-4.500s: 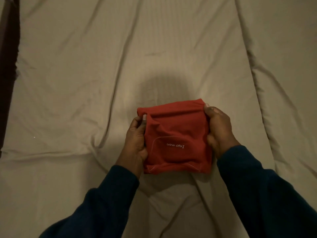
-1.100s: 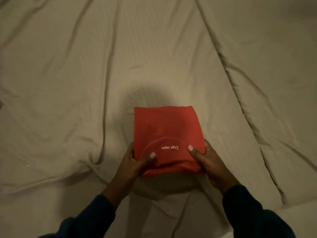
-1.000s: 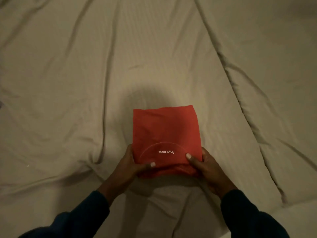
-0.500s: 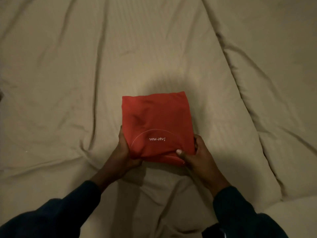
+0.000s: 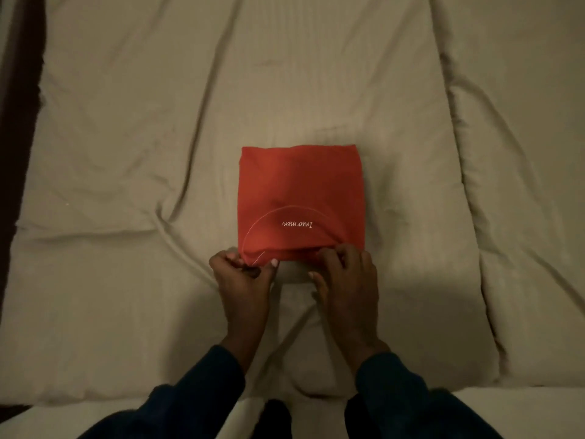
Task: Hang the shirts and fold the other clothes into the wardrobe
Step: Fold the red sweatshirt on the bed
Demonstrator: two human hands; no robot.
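A red garment (image 5: 300, 198), folded into a small square with a white curved seam and white lettering on top, lies flat on the bed in the middle of the head view. My left hand (image 5: 243, 280) pinches its near left corner between thumb and fingers. At the near right edge, my right hand (image 5: 345, 280) has its fingers curled over the garment's hem. Both sleeves are dark blue.
A wrinkled beige bedsheet (image 5: 126, 153) covers the whole bed around the garment. A dark strip (image 5: 15, 122) runs down the left side past the mattress edge. The bed's near edge crosses the bottom of the view.
Both hands slid from the sides of the garment to its near edge. The red garment now lies flat on the sheet, and the view has pulled back.
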